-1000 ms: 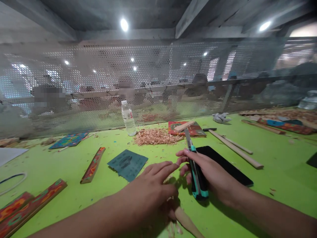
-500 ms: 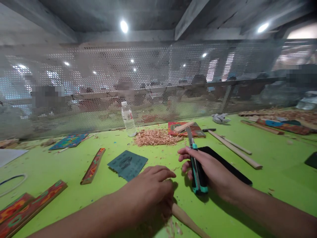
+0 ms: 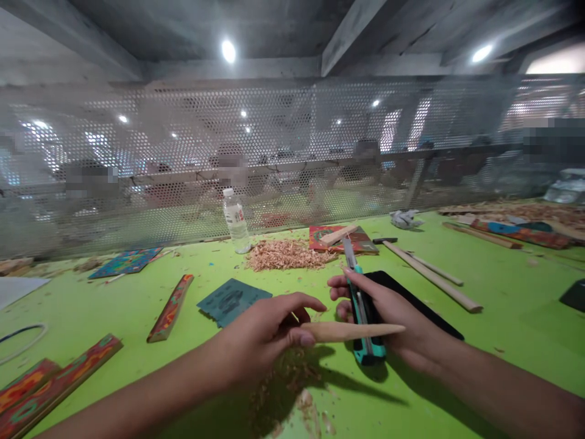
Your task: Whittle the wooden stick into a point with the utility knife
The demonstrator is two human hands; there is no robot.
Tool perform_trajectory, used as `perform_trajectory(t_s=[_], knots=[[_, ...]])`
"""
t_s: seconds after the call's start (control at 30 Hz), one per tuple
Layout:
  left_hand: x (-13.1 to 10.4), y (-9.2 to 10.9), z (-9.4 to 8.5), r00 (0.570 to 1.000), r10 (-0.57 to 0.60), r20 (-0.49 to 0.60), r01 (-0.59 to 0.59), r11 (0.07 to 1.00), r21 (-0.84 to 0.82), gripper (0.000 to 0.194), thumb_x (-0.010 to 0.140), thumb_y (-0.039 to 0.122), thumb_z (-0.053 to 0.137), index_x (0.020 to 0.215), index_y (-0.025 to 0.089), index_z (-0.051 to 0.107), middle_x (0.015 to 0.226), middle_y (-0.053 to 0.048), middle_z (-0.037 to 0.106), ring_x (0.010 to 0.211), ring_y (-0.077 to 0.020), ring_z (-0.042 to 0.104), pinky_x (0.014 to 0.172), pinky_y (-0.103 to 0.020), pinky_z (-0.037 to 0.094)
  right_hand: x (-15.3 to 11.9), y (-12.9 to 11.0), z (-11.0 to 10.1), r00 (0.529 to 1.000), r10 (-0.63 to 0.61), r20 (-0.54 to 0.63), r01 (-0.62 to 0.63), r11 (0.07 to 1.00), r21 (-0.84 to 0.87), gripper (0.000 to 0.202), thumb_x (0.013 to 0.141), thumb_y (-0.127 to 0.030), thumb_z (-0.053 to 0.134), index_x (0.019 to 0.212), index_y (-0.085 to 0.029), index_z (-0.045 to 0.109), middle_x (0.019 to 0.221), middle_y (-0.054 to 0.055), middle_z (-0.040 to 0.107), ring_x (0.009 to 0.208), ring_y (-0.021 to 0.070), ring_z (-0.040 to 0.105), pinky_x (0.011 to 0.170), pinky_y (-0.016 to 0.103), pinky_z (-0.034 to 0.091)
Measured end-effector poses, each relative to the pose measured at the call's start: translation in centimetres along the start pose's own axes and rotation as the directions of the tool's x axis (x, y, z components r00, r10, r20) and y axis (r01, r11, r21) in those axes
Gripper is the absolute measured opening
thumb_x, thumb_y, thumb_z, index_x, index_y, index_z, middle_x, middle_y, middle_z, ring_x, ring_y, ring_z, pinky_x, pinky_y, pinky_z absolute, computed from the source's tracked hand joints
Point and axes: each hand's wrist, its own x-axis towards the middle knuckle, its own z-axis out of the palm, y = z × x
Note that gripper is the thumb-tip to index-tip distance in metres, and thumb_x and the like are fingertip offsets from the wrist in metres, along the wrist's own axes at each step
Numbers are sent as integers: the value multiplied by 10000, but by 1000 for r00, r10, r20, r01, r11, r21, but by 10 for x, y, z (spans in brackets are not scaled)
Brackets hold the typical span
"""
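In my left hand (image 3: 274, 329) is a pale whittled wooden stick (image 3: 351, 331), gripped at its thick end. Its tapered tip points right, and it passes in front of the knife's lower handle. My right hand (image 3: 375, 299) holds a teal and black utility knife (image 3: 363, 323), its blade out and aimed away from me. The thumb lies along the knife's handle while the other fingers curl loosely at its left. Below my left hand, wood shavings (image 3: 306, 402) lie on the green table (image 3: 219, 390). A dark green sandpaper sheet (image 3: 233, 302) is just beyond that hand.
A black flat slab (image 3: 411, 305) lies beside my right hand, with a hammer (image 3: 434, 277) farther right. Beyond are a shavings heap (image 3: 287, 255), a water bottle (image 3: 236, 222) and a painted board (image 3: 365, 239). Painted wood strips (image 3: 171, 308) lie left. Perforated mesh (image 3: 283, 152) borders the far edge.
My left hand has turned and lifted the stick: its tip pointed down toward me at lower right, and now points right, nearly level. The right hand with the knife has barely moved.
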Motion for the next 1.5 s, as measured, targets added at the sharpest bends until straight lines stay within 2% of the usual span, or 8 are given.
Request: perform_trajectory(t_s=[0.13,0.3,0.43,0.53,0.97,1.13,1.3,1.5], knots=[[-1,3,1,999,36,-9,-36,998,-46,209,1021,361,588,1060,195,710,999,-51,693,923,-218,585,818,-332,406,-1,0,0,1000,3,-2,-3,1000,10,218,1026,-398,667,967,-196,726,804,14,661,573,126,604,501,231,536],[-6,4,3,998,-47,36,53,978,-201,207,1032,392,602,1066,197,661,968,-37,682,907,-207,579,811,-344,416,-6,0,4,1000,24,-8,-24,999,-36,219,1048,-381,633,970,-190,705,739,2,652,496,114,563,443,218,492],[-8,5,8,993,-5,119,70,833,-549,284,1053,433,605,1169,176,571,1099,-87,684,1043,-232,650,935,-403,509,-9,0,7,999,42,2,-42,997,-62,197,1047,-367,637,971,-191,684,717,-3,647,491,115,571,439,211,487],[-8,5,11,991,20,129,73,733,-676,350,1043,444,646,1228,169,532,1170,-115,663,1134,-256,658,1002,-448,540,-11,-1,8,999,44,7,-43,996,-73,178,1039,-362,654,981,-196,676,742,-5,654,500,111,576,442,206,488],[-9,15,9,991,-37,131,122,665,-737,372,1044,341,674,1316,171,486,1135,-98,678,1084,-223,705,949,-402,574,-15,-2,9,998,33,52,-24,987,-156,228,1002,-426,699,953,-206,665,684,-26,622,494,110,558,458,204,469],[-9,16,9,990,-76,116,137,652,-746,365,1020,263,658,1303,191,439,1048,-71,708,983,-230,751,807,-349,572,-17,-1,9,994,18,109,10,966,-257,346,962,-544,728,942,-203,672,591,-74,525,386,56,385,373,152,274],[-8,12,11,989,-121,81,141,657,-741,236,1038,366,629,1142,198,500,900,-5,679,837,-192,749,771,-346,565,-20,-2,9,985,16,174,42,946,-322,482,908,-674,739,961,-201,660,593,-92,484,391,34,322,381,144,230],[-8,10,12,988,-154,31,129,680,-722,291,1051,479,602,1079,197,538,839,18,624,732,-150,684,679,-304,549,-22,-1,11,979,18,205,49,947,-319,488,899,-679,749,953,-201,667,597,-91,483,388,40,319,371,160,211]])
